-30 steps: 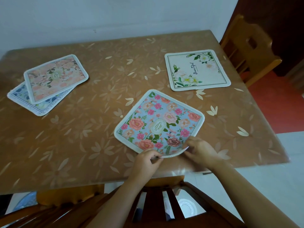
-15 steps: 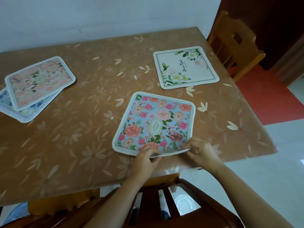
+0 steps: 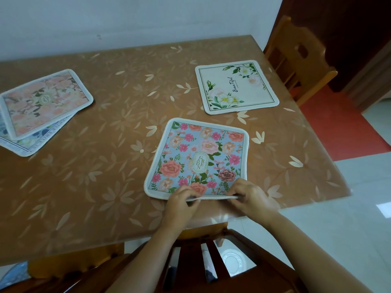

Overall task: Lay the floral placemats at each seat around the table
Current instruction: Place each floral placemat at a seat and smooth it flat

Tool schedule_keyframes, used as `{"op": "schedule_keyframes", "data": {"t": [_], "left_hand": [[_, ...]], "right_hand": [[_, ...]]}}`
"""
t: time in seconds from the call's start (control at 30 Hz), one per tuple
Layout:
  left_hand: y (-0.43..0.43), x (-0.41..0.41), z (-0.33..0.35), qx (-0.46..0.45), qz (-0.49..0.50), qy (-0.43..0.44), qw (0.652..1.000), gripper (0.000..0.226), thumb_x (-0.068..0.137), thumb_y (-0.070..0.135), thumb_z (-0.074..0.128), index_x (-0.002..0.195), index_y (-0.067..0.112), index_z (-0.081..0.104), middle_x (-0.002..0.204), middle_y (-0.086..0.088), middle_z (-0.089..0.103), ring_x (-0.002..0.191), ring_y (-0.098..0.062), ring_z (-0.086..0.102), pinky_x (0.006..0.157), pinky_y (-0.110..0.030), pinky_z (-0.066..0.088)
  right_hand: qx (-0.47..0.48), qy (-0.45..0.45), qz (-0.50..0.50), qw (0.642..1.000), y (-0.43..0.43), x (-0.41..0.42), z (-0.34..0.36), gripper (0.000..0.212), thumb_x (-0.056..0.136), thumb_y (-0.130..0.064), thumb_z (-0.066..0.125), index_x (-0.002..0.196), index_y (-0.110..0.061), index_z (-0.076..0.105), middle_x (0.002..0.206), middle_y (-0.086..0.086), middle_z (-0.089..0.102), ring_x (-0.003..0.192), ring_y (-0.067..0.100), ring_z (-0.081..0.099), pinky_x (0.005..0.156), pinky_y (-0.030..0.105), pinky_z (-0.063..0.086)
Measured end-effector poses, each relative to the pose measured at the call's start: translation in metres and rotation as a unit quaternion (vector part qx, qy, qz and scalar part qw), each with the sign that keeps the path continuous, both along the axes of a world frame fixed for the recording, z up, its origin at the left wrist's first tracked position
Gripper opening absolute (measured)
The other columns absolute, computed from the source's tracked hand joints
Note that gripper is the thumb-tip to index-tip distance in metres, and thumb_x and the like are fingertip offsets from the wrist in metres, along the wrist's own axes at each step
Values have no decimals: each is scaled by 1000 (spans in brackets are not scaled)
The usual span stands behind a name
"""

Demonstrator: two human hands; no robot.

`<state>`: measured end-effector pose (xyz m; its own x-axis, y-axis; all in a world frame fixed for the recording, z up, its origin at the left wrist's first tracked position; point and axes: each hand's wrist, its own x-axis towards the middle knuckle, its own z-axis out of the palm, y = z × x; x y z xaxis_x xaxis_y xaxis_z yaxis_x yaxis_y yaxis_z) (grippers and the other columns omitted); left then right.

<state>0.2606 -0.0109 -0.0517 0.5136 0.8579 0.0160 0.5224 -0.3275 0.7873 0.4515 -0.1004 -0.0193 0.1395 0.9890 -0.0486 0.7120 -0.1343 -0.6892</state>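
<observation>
Both hands, left hand (image 3: 182, 205) and right hand (image 3: 251, 197), pinch the near edge of the square blue placemat with pink flowers (image 3: 198, 153) at 6 o'clock on the brown flowery table (image 3: 101, 170). A white square placemat (image 3: 243, 89) lies at 1 o'clock.

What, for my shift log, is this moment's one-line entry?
blue mat at near seat; left hand, right hand pinch its near edge; white mat laid
</observation>
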Motion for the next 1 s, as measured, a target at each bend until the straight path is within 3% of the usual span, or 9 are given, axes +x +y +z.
{"op": "schedule_keyframes", "data": {"t": [0.13,0.23,0.37,0.47,0.57,0.73,0.87,1.0], "left_hand": [[5,-13,1,16,7,30,999,9,68,-2,75,74,3,69,76,-6,61,76,-22,61,72,-37,53],[8,-20,4,73,-4,54,996,12,63,-3,77,69,4,68,71,-9,64,67,-24,61,64,-35,51],[7,-38,4,103,10,84,991,16,58,-2,79,64,5,67,65,-8,65,64,-25,60,61,-39,51],[7,-49,0,108,26,93,989,20,53,-3,82,61,6,66,63,-7,66,60,-25,62,61,-32,50],[10,-54,-6,106,20,108,988,20,54,-1,84,64,7,68,68,-8,66,64,-26,63,64,-31,46],[7,-66,-15,91,7,142,986,21,59,4,82,75,4,68,83,-13,62,81,-32,60,71,-44,48],[11,-72,-16,94,12,147,985,24,58,5,83,77,3,68,83,-15,58,81,-33,57,72,-47,50],[9,-72,-18,98,18,132,986,24,54,3,85,71,2,68,79,-15,58,77,-33,57,68,-49,50]], "right_hand": [[-6,-6,35,999,1,-4,-7,8,79,-9,69,87,-8,68,95,8,65,91,19,62,73,41,57],[9,-14,64,998,6,-9,-9,15,79,-11,69,94,-7,68,99,11,67,94,21,62,80,37,55],[7,-38,92,995,18,-19,-13,14,81,-14,68,93,-6,69,97,13,66,96,25,61,76,42,55],[-5,-50,94,994,29,-28,-17,13,82,-15,66,92,-7,70,97,13,64,97,26,59,76,42,52],[-31,-64,91,993,36,-31,-22,14,82,-13,66,94,-7,69,102,13,62,100,26,57,79,38,49],[-50,-84,115,988,33,-30,-33,12,78,-10,68,89,-5,70,109,13,60,110,27,52,86,38,47],[-58,-121,139,981,32,-30,-36,17,78,-16,68,85,-2,64,108,13,57,107,29,50,84,38,46],[-72,-121,129,982,29,-37,-40,28,78,-23,68,101,-7,61,116,12,53,112,27,45,92,36,41]]}}
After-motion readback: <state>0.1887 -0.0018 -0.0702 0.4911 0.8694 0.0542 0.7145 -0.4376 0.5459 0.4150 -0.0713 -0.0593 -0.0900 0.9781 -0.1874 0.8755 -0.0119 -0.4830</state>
